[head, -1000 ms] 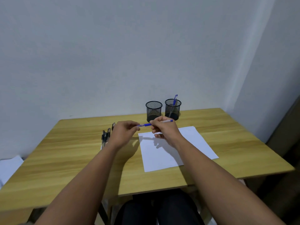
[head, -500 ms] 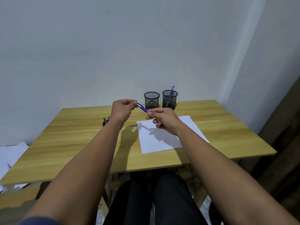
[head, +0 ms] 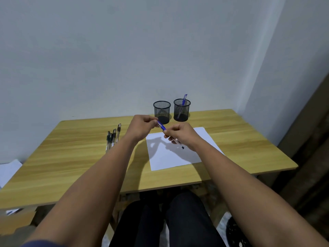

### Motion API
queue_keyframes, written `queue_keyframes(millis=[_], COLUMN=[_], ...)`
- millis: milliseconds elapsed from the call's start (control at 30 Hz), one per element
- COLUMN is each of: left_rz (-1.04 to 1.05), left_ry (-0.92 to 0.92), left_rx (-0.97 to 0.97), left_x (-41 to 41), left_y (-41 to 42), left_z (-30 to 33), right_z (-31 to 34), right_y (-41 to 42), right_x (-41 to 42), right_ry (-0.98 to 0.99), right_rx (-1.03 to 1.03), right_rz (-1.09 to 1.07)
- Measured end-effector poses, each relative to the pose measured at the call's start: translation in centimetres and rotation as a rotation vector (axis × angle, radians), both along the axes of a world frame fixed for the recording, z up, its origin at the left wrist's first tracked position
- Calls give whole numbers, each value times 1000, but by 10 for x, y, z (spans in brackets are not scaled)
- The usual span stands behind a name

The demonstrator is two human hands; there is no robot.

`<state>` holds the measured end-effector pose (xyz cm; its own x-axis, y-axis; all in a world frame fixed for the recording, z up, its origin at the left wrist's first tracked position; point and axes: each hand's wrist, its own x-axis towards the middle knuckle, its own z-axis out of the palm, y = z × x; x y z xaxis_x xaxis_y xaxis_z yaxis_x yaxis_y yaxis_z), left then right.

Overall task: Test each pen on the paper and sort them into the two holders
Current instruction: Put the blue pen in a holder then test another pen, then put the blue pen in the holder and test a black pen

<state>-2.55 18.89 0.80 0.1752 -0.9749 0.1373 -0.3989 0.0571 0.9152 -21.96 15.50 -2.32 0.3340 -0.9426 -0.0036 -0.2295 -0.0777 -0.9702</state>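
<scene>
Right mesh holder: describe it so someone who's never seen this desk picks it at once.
Start at the wooden table and look to its far edge by the wall, beyond the white paper. Two black mesh cups stand there side by side, apart. The right mesh holder has a blue pen leaning in it; the left mesh holder looks empty.

Blue pen (head: 161, 126) between both hands, above paper (head: 175, 155).
</scene>
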Motion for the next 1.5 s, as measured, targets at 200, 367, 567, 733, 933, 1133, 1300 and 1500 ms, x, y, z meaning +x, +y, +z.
queue_keyframes(millis=[200,367,567,733,933,1133,1300,1500], left_rz=[11,13,-3,8,41,69,87,142], left_ry=[-270,-567,-890,-1032,-1061,-1065,-1084,-1020], left_rx=[-78,-108,-58,-14,-41,-98,-122,-153], left_x=[-21,-37,-60,-69,-69,-71,-73,-52], left_y=[-34,-89,-164,-208,-232,-238,-226,-178], left_z=[10,19,21,7,-15,-24,-20,3], right_z=[17,63,98,80,40,18,24,50], right_y=[-48,-110,-183,-223,-236,-236,-222,-182], right_x=[-34,-56,-59,-54,-46,-38,-37,-30], right_ry=[137,94,63,94,190,329,405,359], right_rx=[-172,-320,-413,-390,-310,-291,-284,-320], right_rz=[-207,-400,-460,-492,-494,-494,-543,-533])
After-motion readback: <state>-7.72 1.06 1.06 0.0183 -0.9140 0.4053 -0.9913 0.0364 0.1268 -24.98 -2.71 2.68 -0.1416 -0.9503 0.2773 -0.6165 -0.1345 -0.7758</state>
